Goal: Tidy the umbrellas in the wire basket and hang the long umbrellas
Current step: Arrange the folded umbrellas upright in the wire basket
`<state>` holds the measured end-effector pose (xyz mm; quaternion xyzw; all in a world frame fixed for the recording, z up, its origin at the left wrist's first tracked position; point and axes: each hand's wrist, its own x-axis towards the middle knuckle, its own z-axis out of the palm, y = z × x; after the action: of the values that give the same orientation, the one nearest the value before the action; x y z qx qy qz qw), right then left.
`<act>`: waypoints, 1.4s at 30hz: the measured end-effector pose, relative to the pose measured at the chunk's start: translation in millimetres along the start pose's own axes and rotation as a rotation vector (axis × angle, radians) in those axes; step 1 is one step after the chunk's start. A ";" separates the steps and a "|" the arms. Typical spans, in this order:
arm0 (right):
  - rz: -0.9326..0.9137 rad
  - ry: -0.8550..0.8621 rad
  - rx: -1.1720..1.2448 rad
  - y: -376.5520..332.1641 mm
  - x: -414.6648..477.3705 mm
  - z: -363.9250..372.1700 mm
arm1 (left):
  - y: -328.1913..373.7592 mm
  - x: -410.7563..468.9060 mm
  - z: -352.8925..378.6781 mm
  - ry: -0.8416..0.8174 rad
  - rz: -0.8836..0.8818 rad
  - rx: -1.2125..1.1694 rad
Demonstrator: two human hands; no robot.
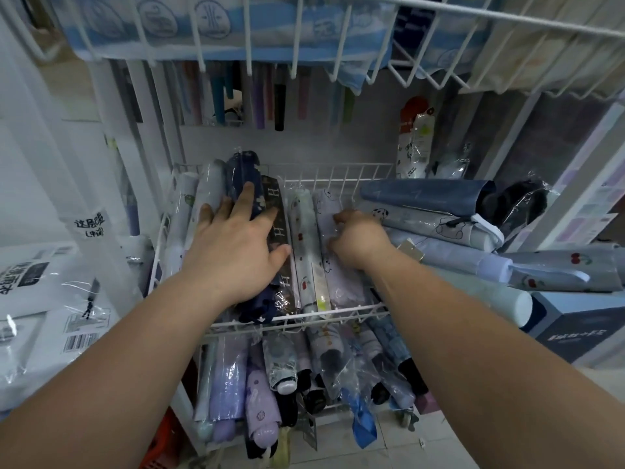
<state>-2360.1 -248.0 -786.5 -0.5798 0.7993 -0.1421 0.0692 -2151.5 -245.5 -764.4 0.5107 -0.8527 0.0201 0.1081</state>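
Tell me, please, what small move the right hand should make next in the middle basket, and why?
Probably nudge the lilac umbrella snug against the cherry-print umbrella. The right hand grips it, the left hand presses flat on the navy umbrella to steady the lengthwise row, and the blue umbrellas at the right lie crosswise, needing room.

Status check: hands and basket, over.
Left hand flat on navy plastic-wrapped folded umbrella. Right hand gripping pale lilac wrapped umbrella in white wire basket. Blue-grey umbrellas piled crosswise at right.
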 end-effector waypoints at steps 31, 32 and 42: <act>0.019 0.075 1.038 3.0 -22.7 -14.9 | 49.3 -0.1 -9.4 -0.150 0.043 -0.219; 0.022 0.062 1.042 4.1 -22.9 -10.4 | 50.2 -0.3 -5.1 -0.159 0.041 -0.161; -0.057 0.013 0.923 -2.9 -16.8 14.0 | 30.9 1.1 10.7 -0.143 0.066 -0.020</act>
<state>-2348.3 -235.0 -799.9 -0.5090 0.6366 -0.4886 0.3115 -2180.8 -233.2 -772.2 0.4812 -0.8748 -0.0214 0.0514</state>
